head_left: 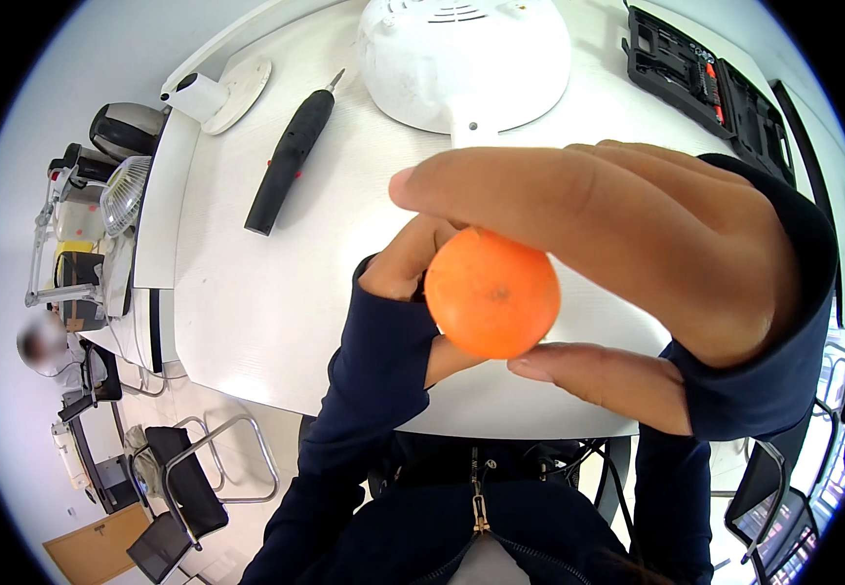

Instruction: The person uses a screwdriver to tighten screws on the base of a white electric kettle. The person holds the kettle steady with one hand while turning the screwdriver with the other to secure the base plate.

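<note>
A small round orange fruit [493, 294], like a mandarin, is held up close to the view above the near part of the table. My right hand [617, 224] grips it between the thumb below and the long fingers above, so it is closed on the fruit. Behind the fruit, farther from the view, is my left hand [406, 255]. Its fingers are mostly hidden by the fruit and my right hand, so I cannot see whether it touches the fruit. Dark blue sleeves cover both wrists.
On the white table [237, 322] lie a black electric screwdriver [291, 161], a white round vented housing [461, 63], a white stand [213, 96] and an open black tool case [710, 88]. Chairs [183, 478] and a seated person [61, 361] are at the left.
</note>
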{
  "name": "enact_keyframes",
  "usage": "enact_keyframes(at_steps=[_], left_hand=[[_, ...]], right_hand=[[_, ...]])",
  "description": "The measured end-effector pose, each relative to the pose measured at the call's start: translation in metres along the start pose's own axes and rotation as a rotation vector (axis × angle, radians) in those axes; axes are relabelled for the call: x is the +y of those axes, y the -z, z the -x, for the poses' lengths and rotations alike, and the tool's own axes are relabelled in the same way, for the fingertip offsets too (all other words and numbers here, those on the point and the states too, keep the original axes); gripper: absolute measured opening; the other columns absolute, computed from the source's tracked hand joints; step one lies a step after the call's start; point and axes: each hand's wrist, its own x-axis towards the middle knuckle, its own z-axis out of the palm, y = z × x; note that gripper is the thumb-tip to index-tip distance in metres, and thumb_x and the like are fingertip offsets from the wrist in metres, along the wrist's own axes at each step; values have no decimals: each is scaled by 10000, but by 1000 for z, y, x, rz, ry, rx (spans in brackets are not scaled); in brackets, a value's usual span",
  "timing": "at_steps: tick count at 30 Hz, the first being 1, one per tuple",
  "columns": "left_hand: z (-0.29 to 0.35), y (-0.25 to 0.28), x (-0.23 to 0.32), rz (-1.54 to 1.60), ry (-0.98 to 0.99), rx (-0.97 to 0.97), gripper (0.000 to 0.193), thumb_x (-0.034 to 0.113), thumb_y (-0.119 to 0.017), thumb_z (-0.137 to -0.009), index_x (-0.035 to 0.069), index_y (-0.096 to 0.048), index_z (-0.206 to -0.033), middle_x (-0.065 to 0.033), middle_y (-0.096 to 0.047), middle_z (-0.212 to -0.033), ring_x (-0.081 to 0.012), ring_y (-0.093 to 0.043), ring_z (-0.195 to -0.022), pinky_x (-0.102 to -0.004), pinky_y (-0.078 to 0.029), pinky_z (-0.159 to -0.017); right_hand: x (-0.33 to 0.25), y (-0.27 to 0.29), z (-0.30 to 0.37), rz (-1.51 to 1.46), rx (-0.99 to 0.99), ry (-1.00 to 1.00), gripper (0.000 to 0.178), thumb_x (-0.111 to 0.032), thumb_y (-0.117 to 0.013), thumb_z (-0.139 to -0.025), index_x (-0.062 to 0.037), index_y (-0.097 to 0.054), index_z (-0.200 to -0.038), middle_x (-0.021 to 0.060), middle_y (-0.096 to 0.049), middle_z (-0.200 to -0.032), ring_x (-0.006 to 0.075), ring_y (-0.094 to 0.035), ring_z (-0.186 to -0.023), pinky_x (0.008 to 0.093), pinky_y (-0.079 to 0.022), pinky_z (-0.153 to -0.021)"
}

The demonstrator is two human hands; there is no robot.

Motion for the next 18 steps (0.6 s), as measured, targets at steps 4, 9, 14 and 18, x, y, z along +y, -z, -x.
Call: enact_keyframes(at_steps=[4,9,14,18], left_hand=[[4,6,4,-11,7,12,418,59,-716,-687,14,-537,-1062,-126,-568,-1083,-228,-554,-998,-329,-395,-886],[0,4,8,27,-15,-19,415,54,-713,-691,11,-537,-1065,-127,-569,-1080,-228,-556,-994,-327,-397,-882],[7,6,3,20,-1,16,412,49,-709,-696,8,-536,-1068,-128,-570,-1077,-228,-558,-989,-324,-400,-878],[-2,-7,-2,57,-25,9,410,45,-706,-699,5,-535,-1070,-129,-571,-1074,-227,-559,-985,-322,-402,-874]], right_hand=[[-6,-2,-5,64,36,-6,521,-50,-670,-688,-1,-478,-1170,107,-639,-971,253,-619,-818,325,-476,-781],[-12,5,2,177,59,-2,446,-66,-681,-671,-5,-557,-1095,78,-657,-913,209,-605,-653,296,-488,-620],[-1,-1,-1,177,36,80,434,-45,-684,-651,9,-570,-1067,77,-654,-881,204,-588,-596,291,-478,-553],[-6,4,4,157,37,25,418,-5,-666,-655,17,-565,-1059,100,-649,-870,206,-590,-602,285,-483,-555]])
